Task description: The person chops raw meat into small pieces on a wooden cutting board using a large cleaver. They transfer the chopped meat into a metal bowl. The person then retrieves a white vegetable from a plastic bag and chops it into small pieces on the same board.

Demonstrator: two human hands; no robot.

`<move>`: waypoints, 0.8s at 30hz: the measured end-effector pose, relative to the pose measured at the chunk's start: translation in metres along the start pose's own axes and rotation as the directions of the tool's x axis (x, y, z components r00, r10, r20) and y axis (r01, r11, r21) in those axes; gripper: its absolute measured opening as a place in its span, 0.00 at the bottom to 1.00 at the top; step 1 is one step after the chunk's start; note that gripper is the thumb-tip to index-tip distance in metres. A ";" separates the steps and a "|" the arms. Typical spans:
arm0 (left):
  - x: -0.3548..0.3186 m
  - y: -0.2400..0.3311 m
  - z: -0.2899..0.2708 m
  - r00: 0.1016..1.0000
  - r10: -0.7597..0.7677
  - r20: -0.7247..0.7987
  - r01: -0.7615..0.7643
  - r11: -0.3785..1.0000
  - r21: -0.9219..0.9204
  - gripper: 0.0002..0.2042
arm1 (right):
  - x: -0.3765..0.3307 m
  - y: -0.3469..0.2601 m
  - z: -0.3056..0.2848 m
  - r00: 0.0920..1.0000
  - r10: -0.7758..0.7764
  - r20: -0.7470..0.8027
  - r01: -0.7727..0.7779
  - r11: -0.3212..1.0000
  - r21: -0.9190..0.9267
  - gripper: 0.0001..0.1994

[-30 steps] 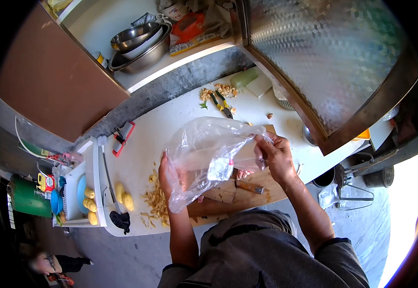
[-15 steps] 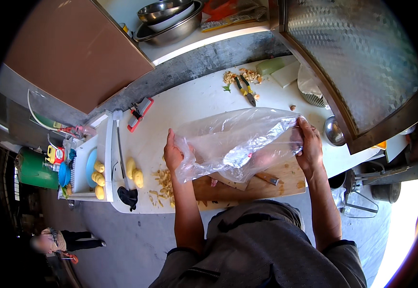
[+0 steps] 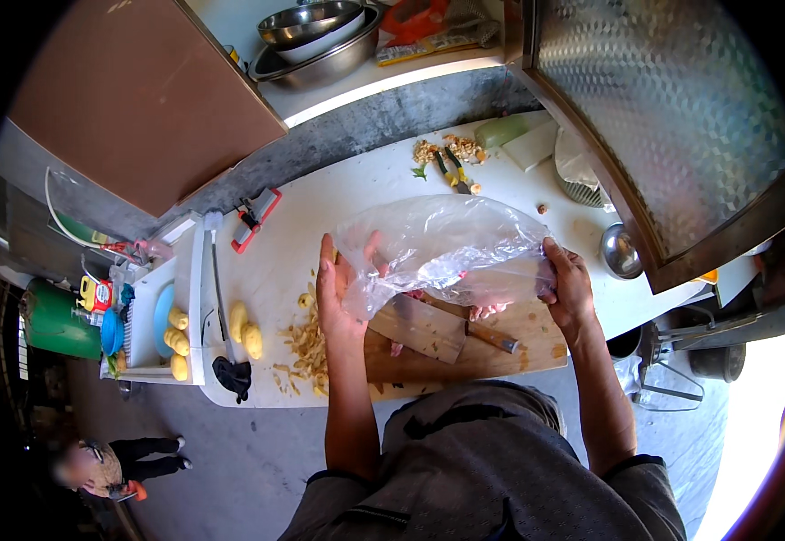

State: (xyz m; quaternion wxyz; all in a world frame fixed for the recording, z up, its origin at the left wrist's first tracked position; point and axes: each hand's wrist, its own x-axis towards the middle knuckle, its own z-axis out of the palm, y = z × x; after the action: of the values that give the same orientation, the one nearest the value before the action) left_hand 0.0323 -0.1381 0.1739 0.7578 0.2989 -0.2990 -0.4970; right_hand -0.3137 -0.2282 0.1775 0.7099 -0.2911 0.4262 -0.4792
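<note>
I hold a clear plastic bag [image 3: 447, 248] stretched out between both hands above a wooden cutting board [image 3: 465, 352]. My left hand [image 3: 338, 293] grips its left edge and my right hand [image 3: 568, 288] grips its right end. Under the bag a cleaver [image 3: 429, 326] with a wooden handle lies on the board, beside some pinkish pieces that the bag partly hides. Pale peelings [image 3: 307, 347] are heaped at the board's left end.
Peeled potatoes [image 3: 244, 329] lie on the white counter [image 3: 320, 207], more in a white tray [image 3: 154, 316] at the left. A long knife [image 3: 221, 307], a red peeler [image 3: 255, 216], scraps [image 3: 451, 151], a small metal bowl [image 3: 620, 251] and steel bowls [image 3: 316, 32] stand around. A person crouches at the lower left [image 3: 109, 464].
The bag has been pulled wider and flatter between my hands, and both hands have moved apart and slightly lower over the board.
</note>
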 end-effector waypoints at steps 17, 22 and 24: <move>0.018 0.064 0.015 0.965 0.083 0.250 -0.194 0.866 0.461 0.53 | 0.008 0.014 -0.013 0.993 0.122 0.000 -0.118 0.962 -0.244 0.17; 0.025 0.071 -0.001 0.963 0.113 0.246 -0.196 0.917 0.348 0.51 | 0.006 0.014 -0.020 0.988 0.150 0.024 -0.137 0.948 -0.289 0.17; 0.025 0.071 -0.005 0.959 0.112 0.260 -0.195 0.926 0.322 0.48 | 0.004 0.016 -0.020 0.987 0.155 0.044 -0.136 0.949 -0.284 0.16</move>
State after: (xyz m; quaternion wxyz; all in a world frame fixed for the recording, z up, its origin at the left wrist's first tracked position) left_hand 0.0851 -0.1375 0.2278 0.6893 0.3410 -0.4921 -0.4079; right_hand -0.3235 -0.2265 0.1541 0.7086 -0.3718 0.4865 -0.3507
